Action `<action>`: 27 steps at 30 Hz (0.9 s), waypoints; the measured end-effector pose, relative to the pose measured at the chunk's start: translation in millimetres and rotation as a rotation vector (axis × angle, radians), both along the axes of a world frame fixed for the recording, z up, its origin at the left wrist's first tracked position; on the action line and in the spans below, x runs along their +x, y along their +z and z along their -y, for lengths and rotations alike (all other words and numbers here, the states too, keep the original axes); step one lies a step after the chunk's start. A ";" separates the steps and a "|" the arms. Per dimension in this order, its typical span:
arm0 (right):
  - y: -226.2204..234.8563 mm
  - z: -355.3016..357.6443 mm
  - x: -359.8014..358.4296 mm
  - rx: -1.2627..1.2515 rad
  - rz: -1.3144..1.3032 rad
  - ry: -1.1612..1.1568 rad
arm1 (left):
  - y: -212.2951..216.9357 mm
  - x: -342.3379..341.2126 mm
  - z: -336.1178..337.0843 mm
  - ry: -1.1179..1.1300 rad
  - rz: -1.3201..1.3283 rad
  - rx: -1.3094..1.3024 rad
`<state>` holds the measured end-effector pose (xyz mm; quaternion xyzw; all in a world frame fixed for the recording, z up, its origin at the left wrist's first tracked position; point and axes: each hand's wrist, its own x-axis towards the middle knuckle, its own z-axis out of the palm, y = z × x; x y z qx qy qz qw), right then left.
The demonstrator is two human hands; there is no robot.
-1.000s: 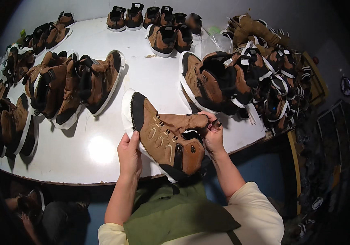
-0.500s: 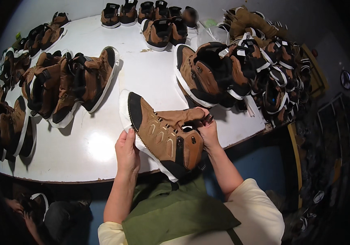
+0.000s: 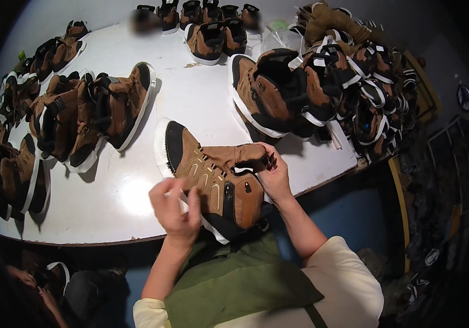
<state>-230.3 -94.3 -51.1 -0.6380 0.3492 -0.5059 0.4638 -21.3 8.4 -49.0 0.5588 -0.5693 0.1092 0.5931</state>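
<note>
A brown high-top boot with a black toe cap, black heel and white sole edge lies on its side in front of me. Its toe points to the far left, over the table, and the heel comes near my green apron. My right hand grips it at the collar, some fingers hidden behind the upper. Blurred by motion, my left hand hovers by the sole edge at the boot's middle, thumb and fingers apart. Whether it touches the boot, I cannot tell.
Brown and black boots stand in groups on the white table, at left, along the back and at right. A big heap of shoes fills the right end. At lower left another person's hands hold a dark shoe.
My left hand has let go of the sole edge and moved toward the boot's side. The boot has shifted slightly left, with my right hand still on its collar.
</note>
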 end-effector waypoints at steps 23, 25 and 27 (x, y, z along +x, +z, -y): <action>14.5 -14.3 12.9 -0.244 -0.148 -0.002 | 25.8 -2.3 1.6 -0.346 -0.111 0.442; 13.9 -14.6 12.9 -0.252 -0.152 -0.008 | 21.1 -1.4 2.8 -0.353 -0.067 0.404; 13.8 -13.0 12.8 -0.260 -0.151 -0.007 | 20.5 0.9 2.4 -0.394 -0.110 0.414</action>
